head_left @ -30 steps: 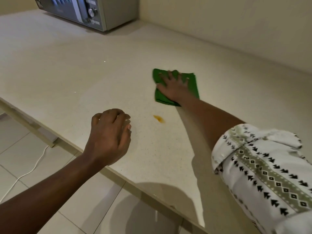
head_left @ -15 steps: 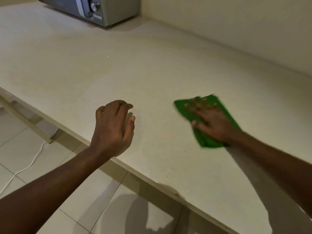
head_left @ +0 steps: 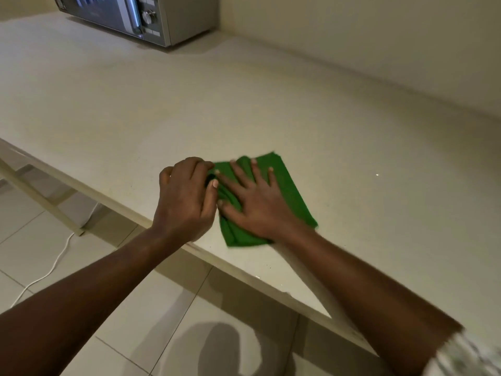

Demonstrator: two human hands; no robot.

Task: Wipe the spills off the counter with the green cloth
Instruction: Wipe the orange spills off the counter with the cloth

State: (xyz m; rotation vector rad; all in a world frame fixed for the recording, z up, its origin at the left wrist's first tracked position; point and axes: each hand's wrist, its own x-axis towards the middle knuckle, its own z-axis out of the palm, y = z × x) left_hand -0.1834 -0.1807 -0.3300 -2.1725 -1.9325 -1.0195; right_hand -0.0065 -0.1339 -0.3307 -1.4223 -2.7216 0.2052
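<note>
The green cloth (head_left: 291,191) lies folded on the pale speckled counter (head_left: 271,109), close to its front edge. My right hand (head_left: 256,202) presses flat on the cloth with fingers spread. My left hand (head_left: 187,196) is curled at the cloth's left edge, fingertips touching or pinching the fabric. No orange spill shows on the counter around the cloth.
A silver microwave (head_left: 141,17) stands at the counter's far left corner against the wall. The counter's front edge (head_left: 108,204) runs diagonally, with tiled floor (head_left: 162,321) and a white cable (head_left: 51,270) below it.
My right hand has dragged the cloth from the back toward the front edge, over the spot where the orange spill was. My left hand has closed in onto the cloth's left edge.
</note>
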